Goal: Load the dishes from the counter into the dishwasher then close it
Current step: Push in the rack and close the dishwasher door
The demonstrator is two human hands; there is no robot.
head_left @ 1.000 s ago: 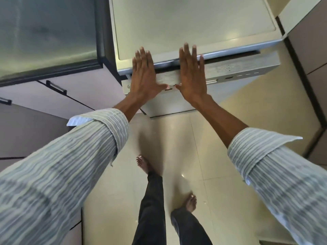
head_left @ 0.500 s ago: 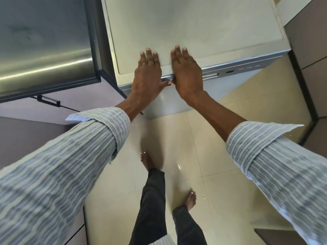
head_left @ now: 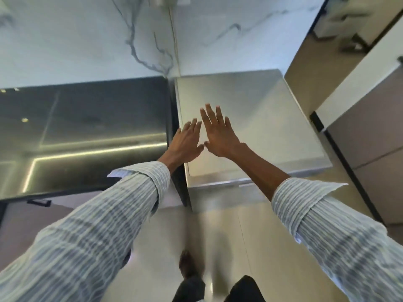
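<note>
Left hand [head_left: 187, 143] and right hand [head_left: 218, 132], fingers spread wide, holding nothing, were above the dishwasher [head_left: 250, 127] top.

Bright, even indoor light, slightly cool and washed out. Strong glare streaks on the dark glossy desk [head_left: 82, 136], running as an L-shaped bright line, plus small ceiling-light spots reflected near its left edge. The steel dishwasher top [head_left: 250, 118] shows soft diffuse sheen, no hard highlight. Floor [head_left: 229, 236] is glossy, with a faint reflection and a soft dim shadow patch under the arms. Motion blur throughout: both hands, left hand [head_left: 185, 142] and right hand [head_left: 220, 134], are soft-edged, sleeve stripes smeared, foot [head_left: 187, 264] very blurred. Marble wall [head_left: 109, 35] veins soft. Wide-angle warp bends straight edges near the frame borders, especially top right.
</note>
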